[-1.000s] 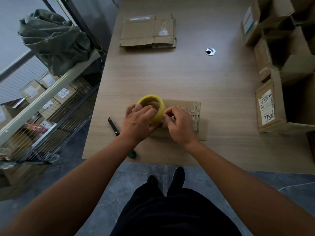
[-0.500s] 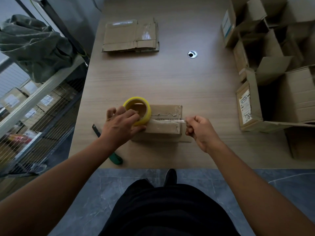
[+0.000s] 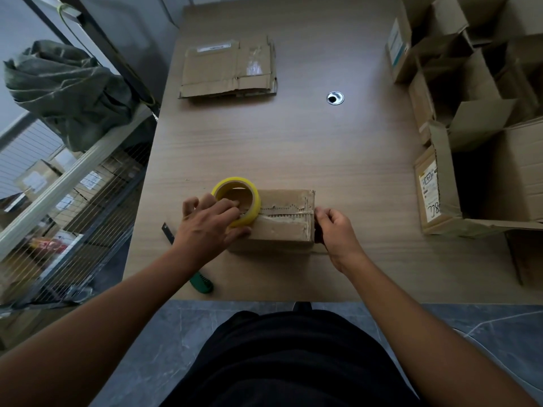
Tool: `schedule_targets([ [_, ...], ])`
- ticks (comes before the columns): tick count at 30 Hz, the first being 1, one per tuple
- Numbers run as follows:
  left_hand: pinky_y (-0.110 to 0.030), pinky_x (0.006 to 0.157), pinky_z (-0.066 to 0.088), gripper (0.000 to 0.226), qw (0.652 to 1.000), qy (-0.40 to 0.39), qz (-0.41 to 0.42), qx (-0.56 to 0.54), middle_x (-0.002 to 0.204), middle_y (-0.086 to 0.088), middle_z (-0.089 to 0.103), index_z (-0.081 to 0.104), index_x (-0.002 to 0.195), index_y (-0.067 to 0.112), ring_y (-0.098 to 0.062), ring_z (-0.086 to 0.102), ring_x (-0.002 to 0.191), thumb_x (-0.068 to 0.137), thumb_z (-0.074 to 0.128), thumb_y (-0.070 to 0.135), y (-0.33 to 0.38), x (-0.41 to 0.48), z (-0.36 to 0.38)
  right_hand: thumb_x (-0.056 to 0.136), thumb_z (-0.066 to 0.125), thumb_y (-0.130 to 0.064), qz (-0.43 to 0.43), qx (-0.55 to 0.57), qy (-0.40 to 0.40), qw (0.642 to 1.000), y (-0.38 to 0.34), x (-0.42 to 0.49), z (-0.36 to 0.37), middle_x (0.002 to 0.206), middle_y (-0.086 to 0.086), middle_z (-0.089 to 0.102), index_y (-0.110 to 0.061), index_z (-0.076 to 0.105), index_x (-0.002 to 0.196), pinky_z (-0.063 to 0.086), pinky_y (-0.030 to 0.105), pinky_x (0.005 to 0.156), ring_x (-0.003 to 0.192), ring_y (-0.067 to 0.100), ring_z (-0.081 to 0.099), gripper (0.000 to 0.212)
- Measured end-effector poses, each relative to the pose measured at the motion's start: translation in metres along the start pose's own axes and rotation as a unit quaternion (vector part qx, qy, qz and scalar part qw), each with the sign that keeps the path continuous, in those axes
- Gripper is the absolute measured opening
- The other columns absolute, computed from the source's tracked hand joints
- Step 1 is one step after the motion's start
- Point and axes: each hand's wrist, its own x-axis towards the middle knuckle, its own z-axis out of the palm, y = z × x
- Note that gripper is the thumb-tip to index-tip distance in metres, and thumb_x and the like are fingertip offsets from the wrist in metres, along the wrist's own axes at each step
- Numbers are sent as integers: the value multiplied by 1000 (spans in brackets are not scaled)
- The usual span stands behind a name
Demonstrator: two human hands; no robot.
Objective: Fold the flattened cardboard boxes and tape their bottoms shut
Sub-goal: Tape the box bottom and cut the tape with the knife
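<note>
A small folded cardboard box (image 3: 279, 227) stands near the table's front edge, its closed flaps facing up. On its left end sits a yellow tape roll (image 3: 237, 201), and my left hand (image 3: 210, 226) grips it with fingers inside the core. A clear tape strip runs from the roll along the flap seam to the box's right edge. There my right hand (image 3: 335, 229) pinches the tape end and holds it against the box's right side. A stack of flattened boxes (image 3: 229, 70) lies at the far left of the table.
A green-handled box cutter (image 3: 199, 282) lies at the front edge, partly under my left forearm. Several folded open boxes (image 3: 476, 118) crowd the table's right side. A metal cable grommet (image 3: 335, 98) sits mid-table. A wire shelf rack (image 3: 67, 183) stands to the left.
My right hand drew the tape end from the roll rightward across the box top and down over its right edge. My left hand stayed on the roll.
</note>
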Motion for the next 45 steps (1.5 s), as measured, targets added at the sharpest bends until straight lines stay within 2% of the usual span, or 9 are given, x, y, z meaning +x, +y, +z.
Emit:
schedule_targets([
  [5, -44, 96, 32, 41, 1000, 15, 25, 2, 119, 3, 66, 66, 93, 24, -24, 56, 116, 91, 50, 62, -1, 1, 3, 106, 46, -42, -9, -222, -21, 975, 9, 5, -15, 85, 3, 61, -20, 57, 89, 52, 46, 71, 74, 18, 57, 29],
  [8, -45, 109, 33, 39, 999, 19, 45, -24, 117, -2, 65, 65, 93, 22, -27, 58, 120, 92, 52, 59, -3, 3, 5, 106, 47, -29, -155, -231, 112, 954, 0, -2, -16, 88, 4, 60, -19, 55, 94, 51, 42, 73, 79, 20, 57, 17],
  [10, -43, 116, 28, 39, 998, 10, 51, -35, 117, -4, 64, 65, 95, 20, -27, 57, 119, 93, 51, 57, -4, 5, 5, 103, 46, -26, -309, -245, 138, 909, -19, -14, -1, 101, 5, 61, -12, 59, 107, 48, 36, 87, 95, 21, 56, 19],
  [12, -42, 119, 27, 39, 997, 12, 57, -41, 115, -5, 64, 65, 96, 18, -28, 58, 117, 94, 51, 54, -4, 6, 7, 101, 42, -32, -391, -334, 36, 857, -31, -18, 24, 128, 11, 58, -7, 56, 130, 35, 35, 111, 124, 24, 49, 41],
  [17, -44, 114, 39, 38, 990, 46, 131, -40, 93, -7, 64, 65, 87, 13, -30, 64, 93, 95, 58, 50, -12, 18, 2, 97, 13, -64, -341, -601, -36, 723, -17, -7, 52, 165, 12, 27, -14, 25, 160, 4, 48, 127, 156, 27, 14, 81],
  [23, -39, 81, 56, 35, 965, 84, 234, -79, 71, -3, 61, 63, 81, 17, -28, 59, 66, 92, 70, 49, -29, 34, -26, 97, 9, -72, -336, -598, -3, 727, -16, -7, 54, 162, 10, 35, -15, 23, 160, 11, 46, 126, 153, 26, 25, 87],
  [27, -27, 47, 40, 35, 965, 51, 234, -110, 66, -2, 64, 67, 104, 19, -25, 56, 49, 97, 53, 50, -29, 46, -53, 96, 1, -71, -307, -599, 7, 739, -20, -7, 57, 158, 12, 40, -15, 28, 158, 8, 40, 126, 149, 27, 32, 88],
  [34, -35, 66, 59, 44, 986, -97, 93, -102, 80, 3, 73, 66, 115, 31, -14, 66, 67, 97, 42, 63, -66, 46, -72, 95, 5, -63, -257, -614, 11, 746, -32, -13, 67, 158, 3, 34, -28, 13, 162, -1, 36, 125, 149, 23, 23, 76],
  [45, -29, 62, 39, 44, 988, -123, 33, -88, 90, 0, 72, 71, 111, 25, -18, 60, 79, 93, 56, 62, -95, 46, -44, 96, 11, -66, -227, -665, 61, 709, -30, -15, 81, 148, 1, 37, -33, 22, 160, 6, 40, 125, 144, 23, 26, 73],
])
